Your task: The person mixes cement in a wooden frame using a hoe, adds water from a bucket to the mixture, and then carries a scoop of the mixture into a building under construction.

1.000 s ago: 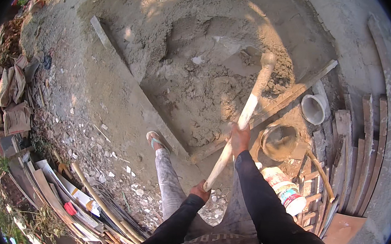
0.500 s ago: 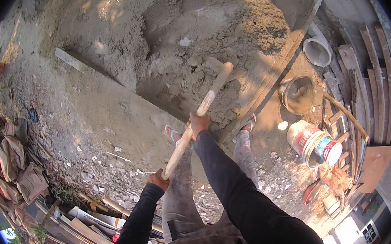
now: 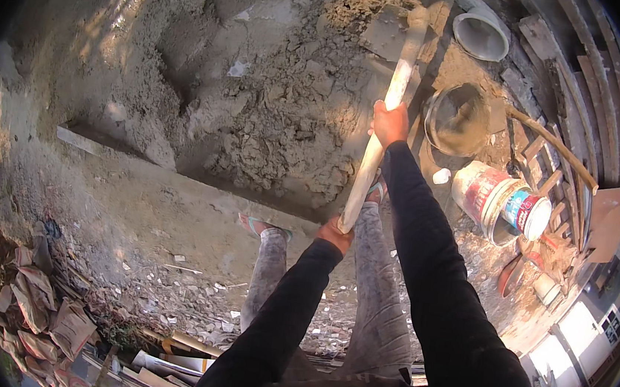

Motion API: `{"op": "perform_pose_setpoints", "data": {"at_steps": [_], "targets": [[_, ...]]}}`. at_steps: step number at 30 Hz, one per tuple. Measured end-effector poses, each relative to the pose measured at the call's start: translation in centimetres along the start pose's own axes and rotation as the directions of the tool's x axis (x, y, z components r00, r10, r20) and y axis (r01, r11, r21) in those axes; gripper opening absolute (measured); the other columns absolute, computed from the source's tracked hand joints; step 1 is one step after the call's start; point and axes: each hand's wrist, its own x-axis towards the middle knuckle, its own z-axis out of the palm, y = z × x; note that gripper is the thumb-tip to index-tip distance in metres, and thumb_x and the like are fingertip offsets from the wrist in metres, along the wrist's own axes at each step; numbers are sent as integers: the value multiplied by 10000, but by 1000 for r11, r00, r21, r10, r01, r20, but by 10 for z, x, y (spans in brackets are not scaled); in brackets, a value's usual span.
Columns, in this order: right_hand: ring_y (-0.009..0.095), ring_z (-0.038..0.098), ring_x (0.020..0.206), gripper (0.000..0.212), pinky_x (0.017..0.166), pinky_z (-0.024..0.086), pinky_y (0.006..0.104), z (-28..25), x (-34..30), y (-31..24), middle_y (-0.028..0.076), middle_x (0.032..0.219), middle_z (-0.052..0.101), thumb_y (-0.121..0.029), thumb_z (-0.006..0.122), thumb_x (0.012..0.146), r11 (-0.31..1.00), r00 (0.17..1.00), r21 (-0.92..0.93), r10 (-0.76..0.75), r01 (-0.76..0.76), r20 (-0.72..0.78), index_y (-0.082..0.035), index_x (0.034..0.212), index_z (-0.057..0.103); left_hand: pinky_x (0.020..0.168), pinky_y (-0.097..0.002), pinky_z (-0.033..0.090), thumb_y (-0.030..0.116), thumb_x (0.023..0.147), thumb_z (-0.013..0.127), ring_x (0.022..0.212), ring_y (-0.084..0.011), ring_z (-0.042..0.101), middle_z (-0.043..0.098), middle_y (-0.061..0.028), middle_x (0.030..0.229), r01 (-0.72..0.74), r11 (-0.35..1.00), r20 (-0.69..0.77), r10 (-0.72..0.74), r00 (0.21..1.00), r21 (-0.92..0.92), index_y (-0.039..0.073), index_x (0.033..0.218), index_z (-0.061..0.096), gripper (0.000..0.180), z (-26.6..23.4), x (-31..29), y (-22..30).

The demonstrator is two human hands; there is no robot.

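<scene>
A long-handled hoe (image 3: 364,176) slants through the centre of the frame, its pale wooden shaft running from just below the middle up toward the top right. Its flat, mud-grey blade (image 3: 383,36) is near the top edge, over the border of the mix; whether it touches is hard to tell. The right hand (image 3: 390,123) grips the shaft partway up, fingers wrapped closed around it. The left hand (image 3: 336,235) has its fingers closed around the butt end, lower in the frame.

Left of the shaft spreads a lumpy heap of wet grey mortar (image 3: 287,124), bordered below by a wooden board (image 3: 249,201) sloping from the left toward the centre. The person's sandalled feet stand just below the hoe and board, on the left and right of the butt end.

Right of the shaft sits a round bucket (image 3: 460,118) of murky liquid, with a pale round-mouthed container (image 3: 482,37) above it. Below, a red-and-white bucket (image 3: 483,197) lies on its side beside a smaller blue-and-white pail (image 3: 523,212). Planks (image 3: 602,110) line the upper right; crumpled brown sacks (image 3: 34,301) pile at lower left.
</scene>
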Motion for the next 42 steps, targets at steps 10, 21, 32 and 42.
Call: {"op": "perform_pose_setpoints", "data": {"at_steps": [10,21,32,42], "targets": [[415,666,923,468,800,540,426,34,-28,137,292,1057,637,-268,625,836,830,985,-536,171,-153,-16,64,1128,473,697,-333,540,212,728,693,750,-199,671,677,-115,831,293,956,79,-294,953,20,7,1094,609,428,14,-81,-38],[264,623,607,429,493,508,389,162,-180,-53,205,919,596,-144,562,873,831,885,311,403,-461,234,56,1193,359,445,-315,461,100,771,739,497,-128,543,578,-36,656,477,874,271,-484,832,94,40,904,573,221,-330,-129,66],[279,617,550,332,484,490,393,17,-55,45,186,720,597,-200,615,790,972,980,153,190,-178,-61,24,994,477,771,-384,532,275,785,728,906,-320,677,689,-149,913,38,998,73,-41,997,40,95,1044,618,333,3,-12,-85],[400,637,1001,413,803,553,436,12,45,81,292,1076,621,-203,624,846,896,977,-390,198,-212,-77,67,1130,492,830,-326,514,156,750,719,932,-212,668,704,-97,969,187,967,142,-164,976,-171,59,1100,633,373,72,29,-61]]}}
